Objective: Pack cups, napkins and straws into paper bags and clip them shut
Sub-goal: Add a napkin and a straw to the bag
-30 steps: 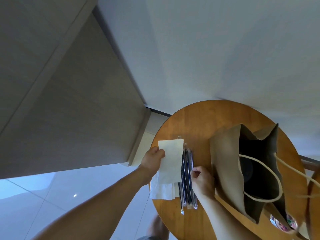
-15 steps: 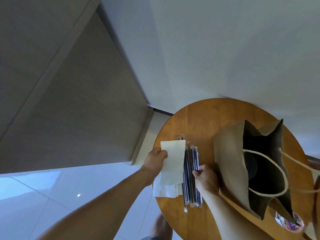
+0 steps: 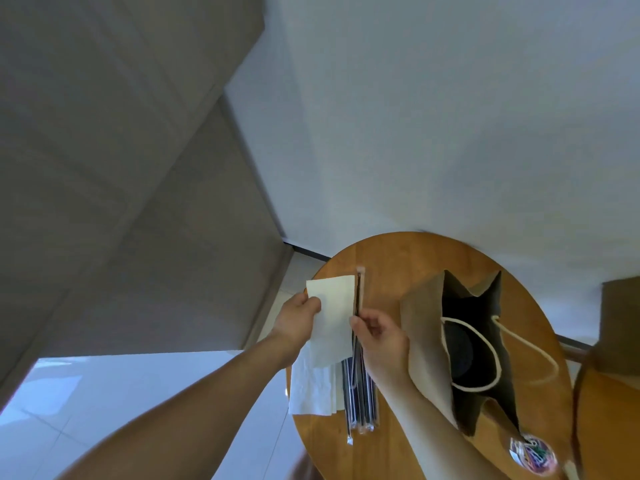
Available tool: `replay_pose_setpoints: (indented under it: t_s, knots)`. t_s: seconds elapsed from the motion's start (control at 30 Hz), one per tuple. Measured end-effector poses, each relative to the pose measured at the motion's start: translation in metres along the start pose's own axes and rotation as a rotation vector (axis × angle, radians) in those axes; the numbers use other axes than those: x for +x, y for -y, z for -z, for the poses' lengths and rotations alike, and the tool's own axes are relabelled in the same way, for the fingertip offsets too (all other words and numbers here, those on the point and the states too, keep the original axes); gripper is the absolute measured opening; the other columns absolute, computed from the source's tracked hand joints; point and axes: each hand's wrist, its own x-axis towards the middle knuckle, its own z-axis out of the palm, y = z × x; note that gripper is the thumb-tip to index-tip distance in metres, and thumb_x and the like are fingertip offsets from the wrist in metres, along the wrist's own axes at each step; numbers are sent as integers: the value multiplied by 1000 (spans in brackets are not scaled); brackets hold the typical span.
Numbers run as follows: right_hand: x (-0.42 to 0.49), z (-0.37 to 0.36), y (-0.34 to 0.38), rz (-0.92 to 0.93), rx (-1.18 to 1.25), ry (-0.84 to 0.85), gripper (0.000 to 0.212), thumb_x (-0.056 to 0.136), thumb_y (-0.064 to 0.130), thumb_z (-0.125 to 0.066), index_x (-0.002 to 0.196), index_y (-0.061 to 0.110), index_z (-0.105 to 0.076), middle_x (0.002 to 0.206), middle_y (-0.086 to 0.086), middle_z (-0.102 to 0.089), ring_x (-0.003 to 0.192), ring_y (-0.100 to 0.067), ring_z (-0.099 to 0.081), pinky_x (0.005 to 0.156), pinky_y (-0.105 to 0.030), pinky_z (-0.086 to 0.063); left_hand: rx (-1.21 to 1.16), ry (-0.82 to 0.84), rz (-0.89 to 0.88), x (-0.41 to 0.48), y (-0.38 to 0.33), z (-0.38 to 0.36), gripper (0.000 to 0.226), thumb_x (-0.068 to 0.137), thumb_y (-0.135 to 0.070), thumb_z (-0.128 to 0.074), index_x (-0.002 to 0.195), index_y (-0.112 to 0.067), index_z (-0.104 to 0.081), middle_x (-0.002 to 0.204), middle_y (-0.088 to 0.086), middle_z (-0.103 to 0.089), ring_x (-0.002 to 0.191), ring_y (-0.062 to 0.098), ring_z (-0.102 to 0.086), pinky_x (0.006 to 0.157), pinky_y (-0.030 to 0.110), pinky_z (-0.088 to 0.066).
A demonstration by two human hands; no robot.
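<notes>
Starting with the hands, what was held in each?

A single white napkin (image 3: 334,317) was pinched at its left edge by the left hand (image 3: 298,317), thumb on top, and was held lifted above the table. One wrapped straw (image 3: 358,292) was pinched between the thumb and fingertips of the right hand (image 3: 381,337). It was lined up along the napkin's right edge, its far end pointed away from the person. Whether the two touched could not be told.

And where were the other supplies placed?

A stack of white napkins (image 3: 311,389) was seen lying flat at the near left edge of the round wooden table (image 3: 398,258), below the lifted napkin. Just beside the stack, to its right, a pile of wrapped dark straws (image 3: 362,407) was laid lengthwise, partly covered by the right wrist.

Where was the bag set?

A brown paper bag (image 3: 424,334) was stood open just right of the right hand, with its rope handles (image 3: 497,362) draped across the mouth. Something dark and round was seen inside; what it was could not be told. A clear tub of coloured clips (image 3: 531,453) was placed by the bag's near corner. A second brown bag (image 3: 620,323) was cut off by the right edge of the view.
</notes>
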Motion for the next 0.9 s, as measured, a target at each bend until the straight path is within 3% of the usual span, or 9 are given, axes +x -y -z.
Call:
replay_pose_setpoints:
  t_s: [0.1,0.2,0.37,0.43,0.5,0.63,0.73,0.83,0.9]
  knots:
    - [8,-1,34,34,39,57,18,84,30,-77,91,45,-70,87,15,-74,79,-2,-71,65,-14,-54,-66,33,-41,-16,-27,-3,28,69,-26,-48,90,-11,-55,82,9,-60,74,23,-56,67,39,-46]
    - [14,2,58,70,-1,96,22,80,34,-81,89,50,-69,84,19,-73,75,1,-69,63,-11,-52,-107,49,-98,-31,-45,-5,8,81,-18,-53,84,-11,-52,76,6,-57,66,20,-55,62,33,-46]
    - [12,13,92,122,13,140,14,78,33,-83,79,39,-71,77,11,-73,69,-3,-70,59,-13,-53,-100,100,-244,-56,-62,-6,16,86,-20,-73,101,-19,-69,95,3,-76,87,21,-74,66,34,-57]
    - [8,19,104,144,-25,113,17,74,36,-85,76,33,-68,75,11,-70,67,-2,-67,58,-14,-51,-56,63,-298,-67,-68,-7,3,86,-19,-74,86,-22,-75,86,2,-77,81,20,-74,64,29,-54]
    - [3,26,118,161,-65,47,29,68,41,-87,81,34,-62,80,11,-67,73,-2,-63,60,-15,-49,-19,31,-351,-76,-77,-9,17,87,-19,-73,71,-22,-76,78,2,-76,73,17,-72,62,27,-52]
    - [-6,50,158,247,3,70,42,69,40,-87,101,41,-60,99,25,-67,88,9,-63,63,-8,-50,30,45,-457,-100,-104,-18,4,85,-22,-74,86,-20,-78,89,5,-77,86,25,-73,80,41,-56]
    - [-8,74,185,311,-10,108,21,75,41,-83,86,34,-67,83,26,-70,73,7,-65,56,-10,-47,66,85,-534,-120,-128,-30,12,88,-19,-72,99,-17,-76,95,7,-77,92,27,-72,86,46,-56]
    - [-11,98,207,364,-34,99,24,73,51,-79,75,29,-70,76,11,-72,68,-6,-67,59,-27,-55,90,110,-611,-139,-150,-46,12,90,-19,-70,101,-15,-73,98,8,-76,96,29,-71,92,52,-54]
    - [-12,114,218,394,-15,83,21,72,49,-81,75,31,-70,72,9,-71,64,-5,-66,57,-24,-53,97,121,-640,-151,-161,-57,15,92,-19,-68,105,-13,-71,101,8,-75,97,27,-71,93,52,-54]
